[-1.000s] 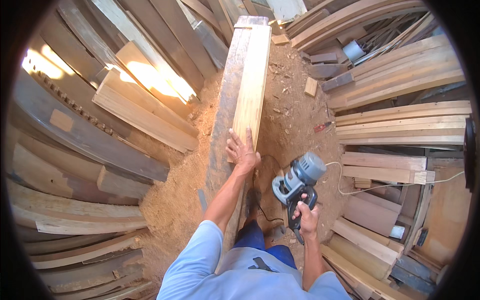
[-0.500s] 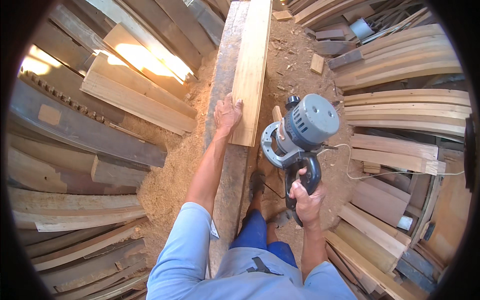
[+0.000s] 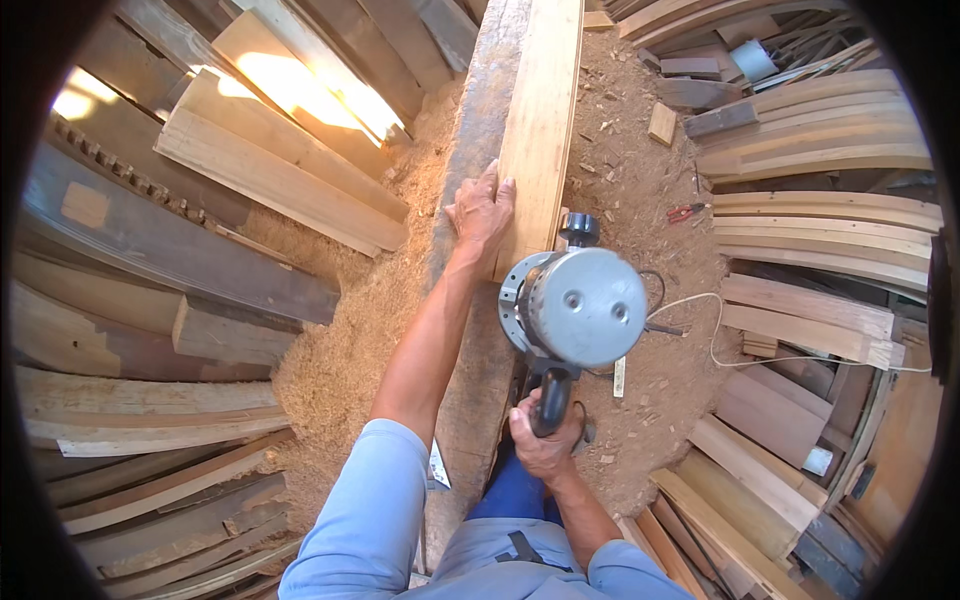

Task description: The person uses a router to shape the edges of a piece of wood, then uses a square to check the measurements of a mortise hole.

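Observation:
A handheld router point(image 3: 585, 305), with a grey motor housing, black knob and round base plate, is tilted on its side by the near end of a pale wooden board point(image 3: 540, 120). My right hand point(image 3: 548, 440) is closed round its black handle. The base plate faces the board's end; whether they touch, I cannot tell. My left hand point(image 3: 482, 212) holds the board at its left edge, near that end. Under the board runs a long, worn wooden beam point(image 3: 462, 420). The underside of the router is hidden.
Stacked wooden planks point(image 3: 820, 140) line the right, and more boards point(image 3: 280, 165) lean on the left. Sawdust point(image 3: 345, 350) covers the floor. A pale cord point(image 3: 715, 335) trails rightward. Red-handled pliers point(image 3: 686, 212) and a wood offcut point(image 3: 662, 123) lie on the right-hand floor.
My right hand has brought the router leftward and down, closer to the board's end, turning its housing top more toward view. My left hand stays on the board. The view has shifted slightly.

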The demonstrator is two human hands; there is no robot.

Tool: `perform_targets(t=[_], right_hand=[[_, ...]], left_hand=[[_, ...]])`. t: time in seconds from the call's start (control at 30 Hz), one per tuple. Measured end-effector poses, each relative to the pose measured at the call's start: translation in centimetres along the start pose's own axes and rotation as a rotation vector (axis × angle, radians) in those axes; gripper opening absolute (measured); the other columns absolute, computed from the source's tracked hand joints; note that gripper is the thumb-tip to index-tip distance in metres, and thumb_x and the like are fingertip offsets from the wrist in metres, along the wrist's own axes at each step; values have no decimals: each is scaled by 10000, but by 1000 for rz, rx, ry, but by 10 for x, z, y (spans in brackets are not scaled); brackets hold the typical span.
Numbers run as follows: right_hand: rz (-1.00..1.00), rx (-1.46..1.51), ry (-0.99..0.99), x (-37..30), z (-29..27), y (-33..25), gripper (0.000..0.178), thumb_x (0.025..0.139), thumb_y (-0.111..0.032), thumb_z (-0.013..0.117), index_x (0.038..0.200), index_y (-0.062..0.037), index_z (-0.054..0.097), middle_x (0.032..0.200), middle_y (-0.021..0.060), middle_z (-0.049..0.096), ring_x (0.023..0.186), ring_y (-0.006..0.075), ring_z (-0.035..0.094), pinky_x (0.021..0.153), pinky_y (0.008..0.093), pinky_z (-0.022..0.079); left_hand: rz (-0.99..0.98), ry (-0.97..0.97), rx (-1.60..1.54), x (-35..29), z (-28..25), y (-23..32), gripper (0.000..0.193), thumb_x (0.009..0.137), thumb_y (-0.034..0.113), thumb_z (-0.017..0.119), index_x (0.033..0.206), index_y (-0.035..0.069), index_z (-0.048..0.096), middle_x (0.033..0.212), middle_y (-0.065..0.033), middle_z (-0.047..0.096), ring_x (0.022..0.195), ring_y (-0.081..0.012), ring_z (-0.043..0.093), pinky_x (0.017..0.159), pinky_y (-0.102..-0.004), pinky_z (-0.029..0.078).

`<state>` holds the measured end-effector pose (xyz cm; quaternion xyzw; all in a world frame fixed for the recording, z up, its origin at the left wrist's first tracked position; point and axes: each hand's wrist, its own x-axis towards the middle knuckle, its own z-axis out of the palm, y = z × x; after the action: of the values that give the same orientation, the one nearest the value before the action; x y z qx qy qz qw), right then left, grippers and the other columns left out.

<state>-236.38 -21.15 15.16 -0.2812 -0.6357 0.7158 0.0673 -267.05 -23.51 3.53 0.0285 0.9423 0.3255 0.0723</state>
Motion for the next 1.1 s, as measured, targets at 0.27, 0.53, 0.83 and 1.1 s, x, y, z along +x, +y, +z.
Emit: perform_targets(t=[0.27, 0.53, 0.83, 1.1], right_hand=[[-64, -151, -16, 16, 24, 13, 131, 821, -89, 699, 856, -53, 578, 714, -7, 552, 625, 92, 520, 592, 268, 439], [-128, -175, -25, 41, 24, 13, 110, 827, -74, 679, 850, -45, 575, 722, -3, 563, 623, 81, 513, 587, 262, 436], [-201, -181, -3, 61, 30, 1, 132, 824, -48, 681, 866, -41, 556, 714, 17, 569, 611, 112, 541, 571, 290, 454], [-197, -87, 17, 77, 37, -8, 104, 860, 11, 628, 866, -42, 540, 706, -35, 511, 623, 55, 493, 559, 253, 420]], left_hand=[[82, 100, -184, 2, 11, -18, 419, 1020, 378, 355, 1272, 198, 638, 1012, -154, 608, 1023, -343, 537, 895, -505, 339], [92, 137, -323, -4, 3, -12, 526, 1043, 382, 234, 1217, 135, 664, 1022, -187, 615, 1002, -378, 533, 899, -496, 360], [116, 108, -291, -4, -3, -13, 568, 1041, 410, 193, 1257, 150, 649, 1006, -200, 613, 1004, -377, 535, 906, -487, 358], [123, 95, -313, -4, -4, -14, 598, 1040, 432, 170, 1262, 151, 648, 996, -193, 599, 1001, -357, 526, 905, -471, 340]])
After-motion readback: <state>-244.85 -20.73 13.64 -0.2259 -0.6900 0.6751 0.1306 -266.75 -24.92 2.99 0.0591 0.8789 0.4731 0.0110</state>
